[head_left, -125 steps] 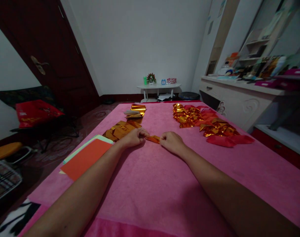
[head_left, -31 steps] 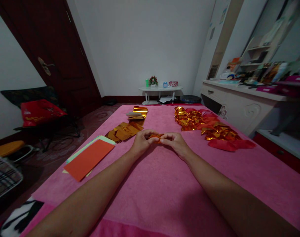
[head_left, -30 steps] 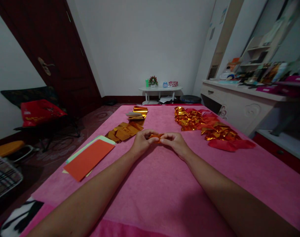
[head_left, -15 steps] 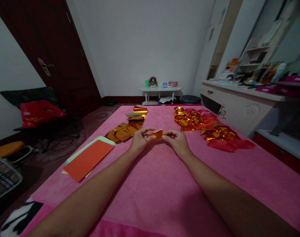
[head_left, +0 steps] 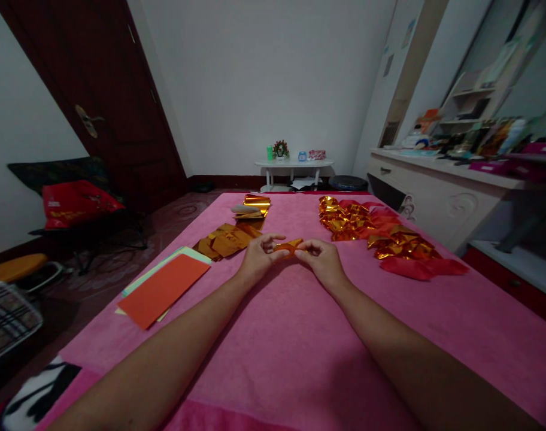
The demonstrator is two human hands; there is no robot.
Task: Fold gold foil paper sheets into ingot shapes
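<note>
Between my hands, just above the pink cloth (head_left: 273, 335), is a small folded piece of gold foil paper (head_left: 289, 245). My left hand (head_left: 260, 256) pinches its left end between thumb and fingers. At the other end, the thumb and fingertips of my right hand (head_left: 321, 260) close on it. Left of my left hand lie flat gold foil sheets (head_left: 226, 240), spread over one another. To the right is a heap of crumpled gold foil pieces (head_left: 345, 218) with red ones (head_left: 408, 269) at its near edge.
An orange paper sheet (head_left: 165, 290) tops a stack of coloured paper at the left edge. A grey object (head_left: 246, 211) rests by a shiny gold foil roll (head_left: 260, 202) at the back. Beyond stand a small white table (head_left: 295, 163) and a dresser (head_left: 434, 179) on the right.
The foil piece has turned and folded into a narrower shape, and my hands have come closer together on it. The whole view has shifted slightly.
</note>
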